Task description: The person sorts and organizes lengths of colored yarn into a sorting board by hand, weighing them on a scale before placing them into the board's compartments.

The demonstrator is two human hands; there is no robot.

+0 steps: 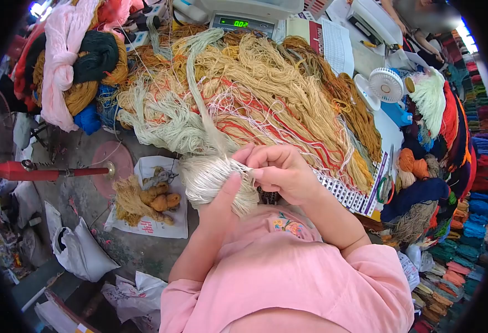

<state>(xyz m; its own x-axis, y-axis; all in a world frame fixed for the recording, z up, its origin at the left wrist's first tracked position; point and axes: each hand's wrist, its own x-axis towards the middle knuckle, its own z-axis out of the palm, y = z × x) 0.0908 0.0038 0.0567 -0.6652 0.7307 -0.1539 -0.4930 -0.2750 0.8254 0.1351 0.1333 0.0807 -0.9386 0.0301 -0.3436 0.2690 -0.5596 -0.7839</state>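
A glossy cream skein of yarn (208, 180) is bunched in front of my chest. My left hand (221, 202) is closed around its lower side, the thumb lying along the strands. At the skein's right end my right hand (281, 173) pinches some of its strands between thumb and fingers. Just beyond, a pale grey-green hank (202, 100) trails down from the pile toward the skein. A broad heap of tan yarn (249, 72), mixed with red and white strands, covers the table behind my hands. The skein's underside and some of my left fingers are hidden.
A digital scale (241, 24) stands at the back, its display lit green. A white fan (385, 84), scissors (387, 186) and coloured hanks lie to the right. Pink yarn (60, 66) hangs at left, above a red bar (49, 171). Another person's arm (394, 16) shows at top right.
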